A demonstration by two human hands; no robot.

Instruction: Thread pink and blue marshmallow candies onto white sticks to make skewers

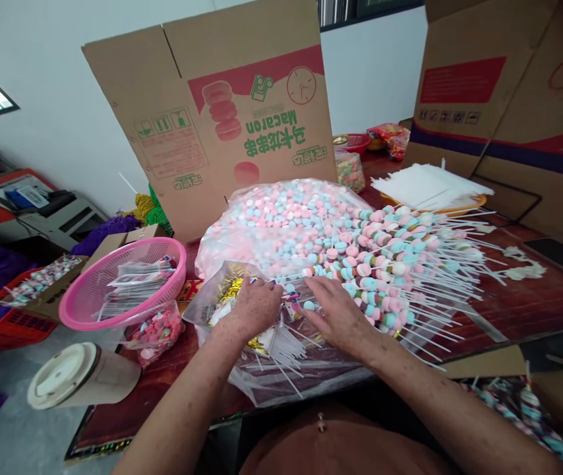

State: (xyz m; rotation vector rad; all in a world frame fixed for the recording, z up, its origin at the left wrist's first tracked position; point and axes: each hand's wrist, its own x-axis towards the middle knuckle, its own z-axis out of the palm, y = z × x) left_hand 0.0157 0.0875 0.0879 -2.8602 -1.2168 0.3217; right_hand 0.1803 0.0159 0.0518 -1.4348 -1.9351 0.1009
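Observation:
My left hand (256,309) lies over an open clear bag (208,297) of gold twist ties (231,288), its fingers bent and close together. What they grip is hidden. Thin white sticks (289,346) fan out below it, and a small printed wrapper (291,305) shows just beyond its fingertips. My right hand (339,316) is open, thumb and fingers apart, beside the heap of marshmallow skewers (390,264). A loose blue candy (309,305) shows near its thumb. Behind both hands lies a big clear bag of pink and blue marshmallow candies (281,218).
To the left are a pink basket (175,290) of flat packets, a bag of red candies (157,328) and a lidded paper cup (108,379). Cardboard boxes (163,79) stand behind. White sheets (410,185) are stacked at right; a box of wrapped skewers (529,402) sits lower right.

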